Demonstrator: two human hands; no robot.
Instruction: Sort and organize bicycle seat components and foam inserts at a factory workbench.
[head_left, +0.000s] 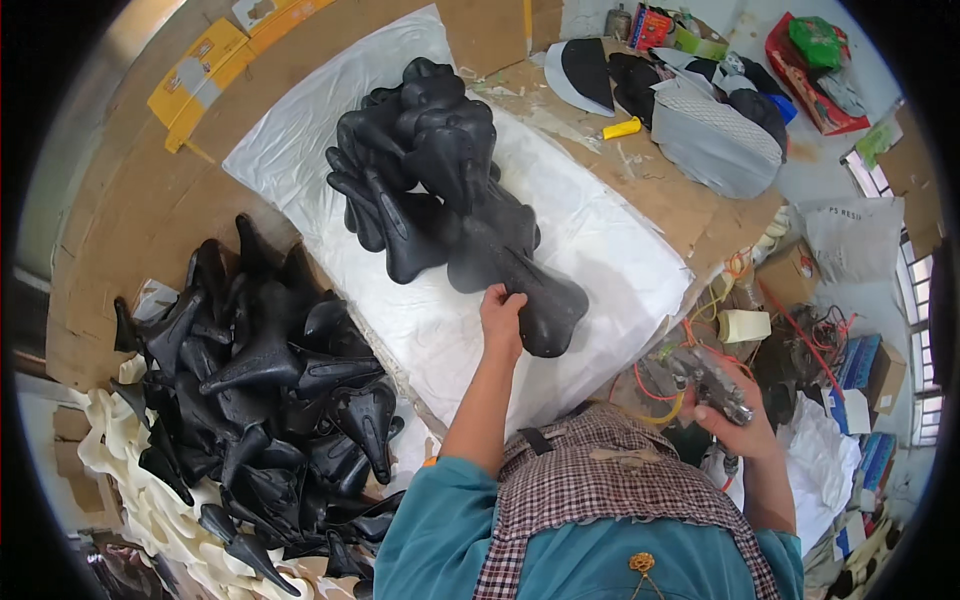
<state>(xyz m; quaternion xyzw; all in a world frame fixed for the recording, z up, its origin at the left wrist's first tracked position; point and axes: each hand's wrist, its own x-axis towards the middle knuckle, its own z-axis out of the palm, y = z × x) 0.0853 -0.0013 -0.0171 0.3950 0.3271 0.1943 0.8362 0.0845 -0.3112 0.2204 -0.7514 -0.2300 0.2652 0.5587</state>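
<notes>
My left hand (503,322) pinches the near edge of a black bicycle saddle (550,305), which lies at the front of a heap of similar saddles (440,150). The heap rests on a white sheet (610,230) spread over the work table. In my right hand (740,420), low at the right and beside the table, is a grubby grey metal air gun (715,385) with a hose running from its handle. My fingers wrap round its grip. Its exact kind cannot be made out.
Left of the table lies a big pile of black saddles (260,370), with cream-coloured pieces (130,440) beneath. A yellow tool (621,128) and grey and black covers (715,135) lie at the far right. Orange and yellow hoses (700,335) tangle beside a cream block (745,326).
</notes>
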